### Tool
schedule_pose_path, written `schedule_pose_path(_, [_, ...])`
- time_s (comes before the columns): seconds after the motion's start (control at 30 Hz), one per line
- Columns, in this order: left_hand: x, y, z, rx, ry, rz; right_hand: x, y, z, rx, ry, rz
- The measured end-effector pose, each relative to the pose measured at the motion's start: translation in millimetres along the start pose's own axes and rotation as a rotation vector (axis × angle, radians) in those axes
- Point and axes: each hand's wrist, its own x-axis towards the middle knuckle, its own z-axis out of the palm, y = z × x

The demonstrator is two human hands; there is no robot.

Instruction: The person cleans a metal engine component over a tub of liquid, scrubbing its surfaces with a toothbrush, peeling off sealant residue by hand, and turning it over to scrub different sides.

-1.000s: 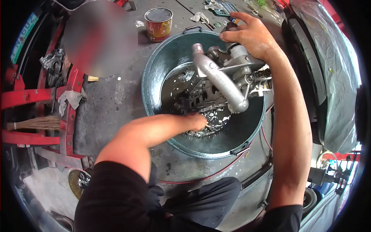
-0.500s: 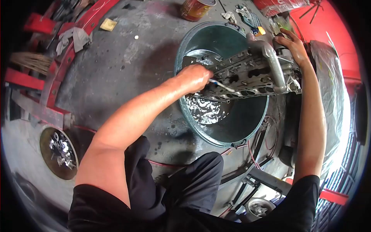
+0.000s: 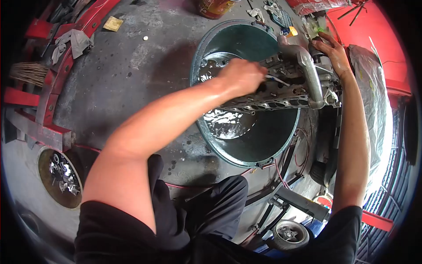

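Left hand (image 3: 246, 77) clamped on thin tool (image 3: 278, 80), over tub (image 3: 270, 138). Right hand (image 3: 335, 55) gripping engine part (image 3: 313, 81), which lies across tub's mouth. Liquid (image 3: 228, 125) in tub, can (image 3: 214, 8) beyond tub.

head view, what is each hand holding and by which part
Left hand: a slim tool, by the end hidden in its grip. Right hand: the metal engine part, by its end near the silver pipe.

Text: none legible | can label (image 3: 214, 9): cut off, unreadable
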Motion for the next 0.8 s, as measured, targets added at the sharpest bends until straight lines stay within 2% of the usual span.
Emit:
schedule_pose_path(0.03, [-7.9,-9.0,1.3,-0.028,-0.002,-0.078,2.5,2.6,-2.4,-0.007,0.004,-0.015])
schedule_pose_path(0.07, [-13.6,-13.5,-3.7,0.01,-0.091,-0.13,0.0,0.4,-3.4,-0.005,0.018,-0.006])
schedule_pose_path(0.13, [-4.5,8.9,3.4,0.021,-0.006,-0.021,-2.9,-9.3,-0.7,0.016,-0.046,0.062])
schedule_pose_path(0.2, [3.8,11.8,0.6,0.138,0.032,-0.02,-5.2,-16.0,3.8,-0.037,-0.014,0.077])
schedule_pose_path(0.27, [-5.3,-3.6,-7.6,0.24,0.151,0.118,-6.1,-17.3,3.2,-0.042,-0.005,0.002])
schedule_pose_path(0.3, [-12.3,-7.9,-13.0,0.222,0.28,0.088,1.5,-4.0,1.2,-0.035,0.009,-0.061])
schedule_pose_path(0.33, [0.5,-5.7,-20.5,0.229,0.285,0.114,-4.4,-13.4,3.9,-0.092,0.034,-0.042])
schedule_pose_path(0.43, [17.6,16.4,-15.9,0.373,0.173,0.177,5.9,-10.1,-1.0,-0.074,0.013,0.008])
schedule_pose_path(0.47, [17.4,18.6,-13.0,0.199,0.111,0.135,10.0,-5.9,-2.6,-0.064,0.0,0.01])
schedule_pose_path(0.57, [5.9,16.3,-29.6,0.093,-0.165,-0.012,10.6,1.2,-2.0,-0.074,0.02,-0.025])
schedule_pose_path(0.6, [2.0,16.2,-43.5,0.179,-0.1,-0.028,4.5,-0.5,-0.4,-0.095,0.026,-0.011])
schedule_pose_path(0.67, [7.3,14.0,-40.0,0.26,0.05,0.082,4.4,6.7,-4.9,-0.053,0.001,0.013])
schedule_pose_path(0.73, [9.5,22.0,-6.7,0.202,0.085,0.082,12.0,1.4,-2.9,-0.006,-0.025,0.004])
schedule_pose_path(0.8, [8.0,14.5,4.2,0.117,0.017,0.05,5.4,1.0,-1.0,-0.033,0.003,0.015])
